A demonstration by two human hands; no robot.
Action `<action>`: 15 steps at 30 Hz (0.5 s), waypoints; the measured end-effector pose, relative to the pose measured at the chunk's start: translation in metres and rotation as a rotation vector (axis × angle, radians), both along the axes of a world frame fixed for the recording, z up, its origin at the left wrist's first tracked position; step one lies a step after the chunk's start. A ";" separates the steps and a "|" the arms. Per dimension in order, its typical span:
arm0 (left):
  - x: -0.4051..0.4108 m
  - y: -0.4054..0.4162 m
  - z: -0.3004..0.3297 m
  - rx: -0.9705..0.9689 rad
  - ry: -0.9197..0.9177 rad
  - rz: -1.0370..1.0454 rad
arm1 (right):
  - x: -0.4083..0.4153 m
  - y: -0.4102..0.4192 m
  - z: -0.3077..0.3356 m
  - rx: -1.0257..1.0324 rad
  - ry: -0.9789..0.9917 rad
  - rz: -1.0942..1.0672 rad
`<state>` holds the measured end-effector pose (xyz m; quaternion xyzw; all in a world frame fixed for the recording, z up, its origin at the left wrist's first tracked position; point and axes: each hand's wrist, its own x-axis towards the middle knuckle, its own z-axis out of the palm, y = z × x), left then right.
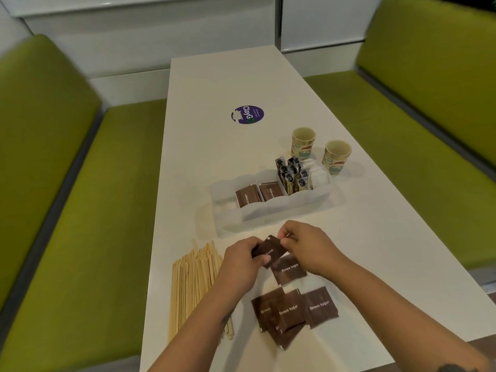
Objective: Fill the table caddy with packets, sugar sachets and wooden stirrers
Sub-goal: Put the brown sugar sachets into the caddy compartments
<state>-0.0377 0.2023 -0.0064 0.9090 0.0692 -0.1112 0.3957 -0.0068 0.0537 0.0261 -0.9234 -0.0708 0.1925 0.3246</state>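
Both hands are holding one brown sugar sachet (269, 249) just above the white table (214, 157), at about 6 o'clock from the clear plastic caddy (268, 208). The left hand (241, 264) is gripping the sachet's left edge with curled fingers, and the right hand (308, 245) is pinching its upper right corner between thumb and fingertips. Another brown sugar sachet (289, 269) is lying flat just beneath them. A loose pile of sachets (294, 311) is sitting at 6 o'clock from that, near the table's front edge. Wooden stirrers (196, 280) are lying in a bundle at 9 o'clock from the left hand, partly under the left forearm. In the caddy, sachets (257, 196) are standing in the middle compartments, dark stick packets (292, 173) are standing upright toward 3 o'clock, and white packets (318, 175) are filling the end. Two paper cups (303, 140) are standing at 1 o'clock from the caddy.
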 end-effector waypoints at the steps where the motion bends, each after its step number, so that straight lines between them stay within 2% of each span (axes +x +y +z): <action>1: 0.001 0.000 0.002 -0.004 -0.009 0.007 | 0.001 0.001 0.003 -0.012 -0.026 0.027; 6: 0.012 -0.005 0.016 -0.060 -0.075 0.051 | 0.011 0.008 0.021 -0.176 -0.281 0.161; 10: 0.026 -0.007 0.032 -0.114 -0.163 0.101 | 0.040 0.010 0.042 -0.226 -0.357 0.224; 15: 0.043 -0.003 0.038 -0.025 -0.236 0.144 | 0.086 0.010 0.069 -0.388 -0.540 0.249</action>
